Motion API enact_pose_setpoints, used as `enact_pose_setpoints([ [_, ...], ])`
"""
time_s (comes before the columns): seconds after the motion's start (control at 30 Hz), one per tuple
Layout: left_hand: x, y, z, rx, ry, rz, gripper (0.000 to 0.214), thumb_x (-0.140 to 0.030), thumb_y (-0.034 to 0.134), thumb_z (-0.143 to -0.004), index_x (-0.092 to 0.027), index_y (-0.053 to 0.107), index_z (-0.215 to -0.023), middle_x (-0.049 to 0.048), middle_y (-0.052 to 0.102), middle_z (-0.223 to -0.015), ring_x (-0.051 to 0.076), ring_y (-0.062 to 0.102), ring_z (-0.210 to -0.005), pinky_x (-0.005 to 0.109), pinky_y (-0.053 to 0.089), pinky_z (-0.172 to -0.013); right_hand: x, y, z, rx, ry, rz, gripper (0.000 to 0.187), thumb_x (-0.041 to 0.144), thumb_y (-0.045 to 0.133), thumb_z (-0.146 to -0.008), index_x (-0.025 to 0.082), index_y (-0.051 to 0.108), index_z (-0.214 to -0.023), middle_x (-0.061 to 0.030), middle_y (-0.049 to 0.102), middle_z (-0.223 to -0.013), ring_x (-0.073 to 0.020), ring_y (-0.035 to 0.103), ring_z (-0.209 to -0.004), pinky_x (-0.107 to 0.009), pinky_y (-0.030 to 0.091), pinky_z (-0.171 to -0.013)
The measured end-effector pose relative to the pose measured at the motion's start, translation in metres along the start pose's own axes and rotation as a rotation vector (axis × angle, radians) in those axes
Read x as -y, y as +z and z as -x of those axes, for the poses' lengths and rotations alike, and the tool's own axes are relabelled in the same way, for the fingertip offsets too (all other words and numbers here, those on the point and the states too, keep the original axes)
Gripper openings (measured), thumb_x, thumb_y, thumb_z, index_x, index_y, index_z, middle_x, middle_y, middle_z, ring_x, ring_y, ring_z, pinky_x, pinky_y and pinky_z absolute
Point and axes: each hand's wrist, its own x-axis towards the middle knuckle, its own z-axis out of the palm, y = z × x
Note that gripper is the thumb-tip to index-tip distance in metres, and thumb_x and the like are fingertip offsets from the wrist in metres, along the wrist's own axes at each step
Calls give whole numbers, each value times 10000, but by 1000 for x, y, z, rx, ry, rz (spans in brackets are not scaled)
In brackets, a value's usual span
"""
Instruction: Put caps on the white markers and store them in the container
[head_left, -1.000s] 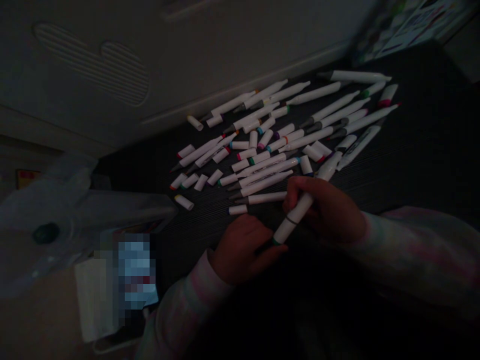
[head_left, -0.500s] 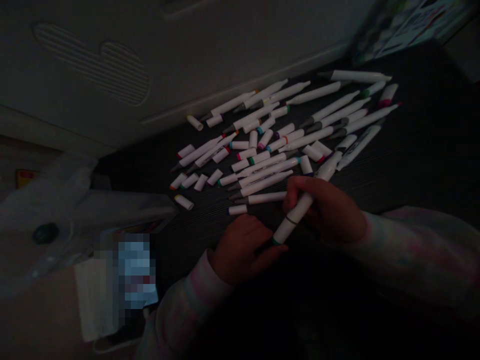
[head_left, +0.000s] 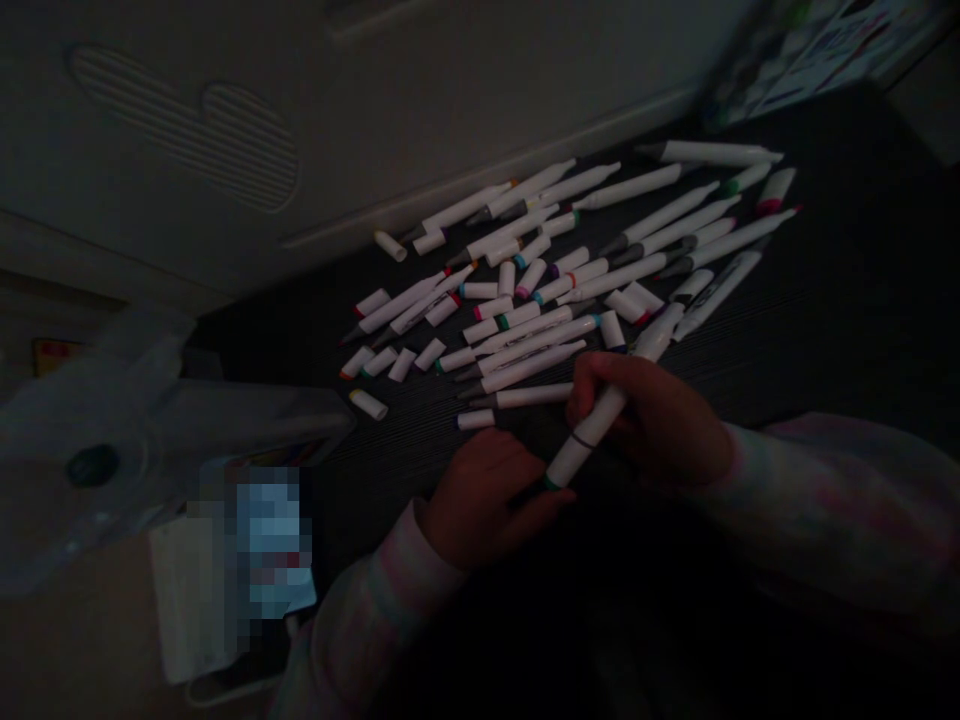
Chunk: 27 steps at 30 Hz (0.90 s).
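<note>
Grip: right hand (head_left: 664, 420) closed round one white marker (head_left: 606, 412), slanting down to left hand (head_left: 487, 500), whose hold on the green-ended cap (head_left: 568, 464) is unclear; cap and barrel probably best kept in line.

White markers (head_left: 630, 187) on a dark surface (head_left: 817, 310).
Held marker (head_left: 600, 417): white, dark ring, green end. Loose caps (head_left: 371, 405): white, ends variously red, yellow, green, blue. Sleeves (head_left: 832, 490): pale, blotched pink and blue-green. Panel (head_left: 450, 110): grey, with ribbed motif.
</note>
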Motion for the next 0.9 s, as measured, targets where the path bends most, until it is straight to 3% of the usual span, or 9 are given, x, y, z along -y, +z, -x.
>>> enact_pose_setpoints([
  [0.9,0,1,1,4,-5,-9,336,-355,404,-842,-137,545,-628,23,538,-547,125,465,-567,254,358,-531,-6,-1,-1,19,-1,-86,374,369,360,-813,177,500,-525,52,273,-365,-79,266,-366,-239,189,-387],
])
